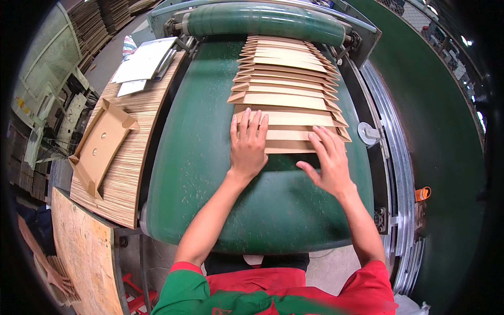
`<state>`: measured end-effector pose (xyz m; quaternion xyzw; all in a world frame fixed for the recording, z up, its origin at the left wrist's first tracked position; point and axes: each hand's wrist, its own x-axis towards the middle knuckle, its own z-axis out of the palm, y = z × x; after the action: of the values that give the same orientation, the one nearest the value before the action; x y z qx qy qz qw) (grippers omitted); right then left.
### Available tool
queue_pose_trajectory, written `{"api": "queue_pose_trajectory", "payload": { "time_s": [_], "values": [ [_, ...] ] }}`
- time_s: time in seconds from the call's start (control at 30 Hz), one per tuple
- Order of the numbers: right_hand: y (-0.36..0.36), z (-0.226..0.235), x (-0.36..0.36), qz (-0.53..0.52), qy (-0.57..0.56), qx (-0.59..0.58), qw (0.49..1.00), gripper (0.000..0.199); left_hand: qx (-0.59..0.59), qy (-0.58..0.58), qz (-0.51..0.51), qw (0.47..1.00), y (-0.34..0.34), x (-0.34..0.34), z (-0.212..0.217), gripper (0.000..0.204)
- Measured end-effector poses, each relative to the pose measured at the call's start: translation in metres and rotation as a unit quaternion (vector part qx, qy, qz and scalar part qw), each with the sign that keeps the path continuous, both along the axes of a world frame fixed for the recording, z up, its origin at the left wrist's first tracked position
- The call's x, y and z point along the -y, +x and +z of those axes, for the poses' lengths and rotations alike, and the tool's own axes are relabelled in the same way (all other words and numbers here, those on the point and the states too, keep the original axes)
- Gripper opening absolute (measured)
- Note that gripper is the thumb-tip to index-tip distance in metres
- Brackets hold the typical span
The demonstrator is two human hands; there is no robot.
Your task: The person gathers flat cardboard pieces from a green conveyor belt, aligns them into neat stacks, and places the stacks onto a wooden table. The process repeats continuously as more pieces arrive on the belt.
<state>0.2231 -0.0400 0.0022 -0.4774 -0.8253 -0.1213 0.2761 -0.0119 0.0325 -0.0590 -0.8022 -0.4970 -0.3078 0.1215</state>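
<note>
A row of overlapping folded brown cardboard blanks [287, 100] lies on a green conveyor belt [191, 157], running from under the roller toward me. My left hand [248, 144] rests at the left near end of the row, palm down, fingers stretched out over the cardboard. At the right near corner, my right hand [331, 163] lies with fingers spread, its fingertips on the nearest blanks and its thumb apart. Neither hand is closed round anything. The fingers partly cover the edges of the nearest blanks.
A green roller [262, 23] spans the belt's far end. On the wooden side table [152, 100] at left lie an opened cardboard tray [102, 144] and white sheets [144, 60]. Metal rails run along the right. Another person's hand [59, 281] touches stacked cardboard at lower left.
</note>
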Motion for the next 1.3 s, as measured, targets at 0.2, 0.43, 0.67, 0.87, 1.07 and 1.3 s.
{"api": "queue_pose_trajectory", "payload": {
  "time_s": [0.2, 0.43, 0.67, 0.87, 1.07, 1.3],
  "values": [
    [-0.012, -0.032, -0.013, -0.051, 0.074, 0.139, 0.986, 0.062, 0.009, -0.005, -0.002, 1.0, 0.001, 0.0, 0.004, 0.089],
    [-0.011, -0.068, -0.044, -0.003, 0.101, 0.133, 0.986, 0.021, -0.081, -0.015, -0.032, 0.996, 0.006, 0.005, 0.024, 0.101],
    [-0.012, -0.05, -0.039, -0.027, 0.053, 0.134, 0.989, 0.022, -0.204, -0.109, -0.114, 0.966, 0.023, -0.018, 0.066, 0.139],
    [-0.016, -0.021, -0.022, -0.024, 0.051, 0.099, 0.994, 0.038, -0.209, -0.203, -0.124, 0.948, 0.03, -0.01, 0.062, 0.11],
    [-0.009, 0.04, -0.028, 0.046, -0.179, -0.169, 0.968, 0.029, -0.216, -0.207, -0.141, 0.944, 0.027, -0.002, 0.056, 0.094],
    [-0.023, 0.009, -0.105, -0.017, -0.026, 0.055, 0.998, 0.043, -0.206, -0.187, -0.135, 0.951, 0.027, 0.003, 0.053, 0.085]
  ]
}}
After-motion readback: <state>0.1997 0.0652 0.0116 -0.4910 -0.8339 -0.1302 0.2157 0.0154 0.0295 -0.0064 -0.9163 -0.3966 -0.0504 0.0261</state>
